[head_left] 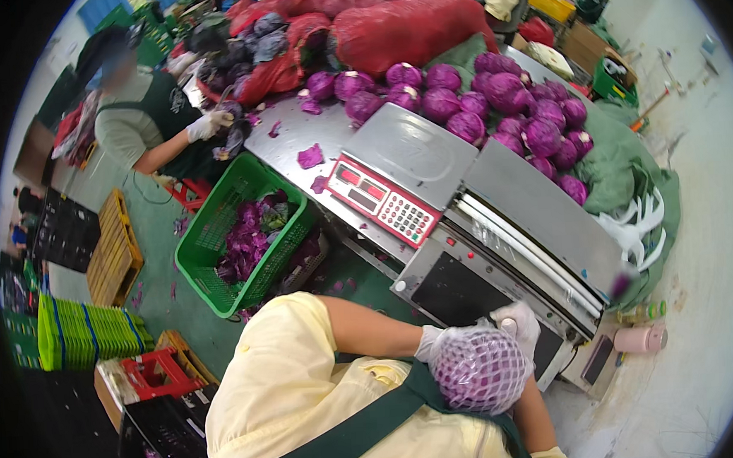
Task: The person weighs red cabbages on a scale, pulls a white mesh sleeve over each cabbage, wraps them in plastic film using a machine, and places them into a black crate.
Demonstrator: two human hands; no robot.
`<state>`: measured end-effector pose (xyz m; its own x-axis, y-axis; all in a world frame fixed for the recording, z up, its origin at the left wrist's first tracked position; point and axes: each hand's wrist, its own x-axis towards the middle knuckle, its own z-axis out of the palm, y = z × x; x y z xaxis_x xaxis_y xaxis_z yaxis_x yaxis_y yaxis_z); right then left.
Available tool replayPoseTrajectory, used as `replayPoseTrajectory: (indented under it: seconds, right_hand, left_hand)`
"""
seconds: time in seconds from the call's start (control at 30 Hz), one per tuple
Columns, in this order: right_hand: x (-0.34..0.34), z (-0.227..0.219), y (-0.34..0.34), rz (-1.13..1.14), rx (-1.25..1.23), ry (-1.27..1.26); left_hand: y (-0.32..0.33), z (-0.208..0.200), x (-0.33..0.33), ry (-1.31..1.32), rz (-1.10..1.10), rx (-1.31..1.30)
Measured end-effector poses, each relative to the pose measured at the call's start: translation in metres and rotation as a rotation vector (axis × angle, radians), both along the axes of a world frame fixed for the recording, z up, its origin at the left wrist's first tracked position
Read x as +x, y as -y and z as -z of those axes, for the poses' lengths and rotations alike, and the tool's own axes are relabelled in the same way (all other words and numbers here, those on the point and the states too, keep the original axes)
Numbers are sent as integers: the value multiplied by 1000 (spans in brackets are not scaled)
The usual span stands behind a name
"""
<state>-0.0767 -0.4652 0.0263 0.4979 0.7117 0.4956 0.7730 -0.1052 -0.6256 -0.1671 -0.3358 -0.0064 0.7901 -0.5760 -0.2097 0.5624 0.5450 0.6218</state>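
Close to my chest is a round purple cabbage [482, 370], covered in a white diamond-patterned net with a shiny, film-like surface. My left hand [431, 343], in a whitish glove, is closed against its left side, most of the fingers hidden behind it. On its upper right, my gloved right hand [518, 327] curls its fingers in against the cabbage. Just beyond both hands lies the black plate [457, 289] of a film-wrapping machine. A roll of clear film [527, 254] runs across the machine behind that plate.
A red-and-white weighing scale [383, 201] stands beyond the machine. Bare purple cabbages [504, 93] are heaped behind it, near red mesh sacks [410, 32]. A green crate [242, 235] of leaves sits at left, by a co-worker [157, 115]. A pink cup [640, 339] is at right.
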Motion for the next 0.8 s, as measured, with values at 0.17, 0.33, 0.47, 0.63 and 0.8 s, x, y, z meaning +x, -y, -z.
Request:
replayPoseTrajectory:
  seconds: [0.17, 0.33, 0.47, 0.63, 0.8]
  right_hand:
    - [-49, -67, -68, -710, 138, -1675]
    - [-60, -52, -58, 225, 294, -1131]
    - [-83, -52, -28, 233, 231, -1056]
    - [-107, -39, -18, 220, 206, -1064]
    - [-118, -6, 85, 208, 676, -1354]
  left_hand:
    - [-46, -53, -15, -26, -12, -303]
    - [-83, -5, -41, -316, -149, -525]
    - [-103, 4, -47, -276, -221, -542]
    - [-80, -11, -42, -83, -65, -275]
    - [-52, -38, -30, 144, 226, -74]
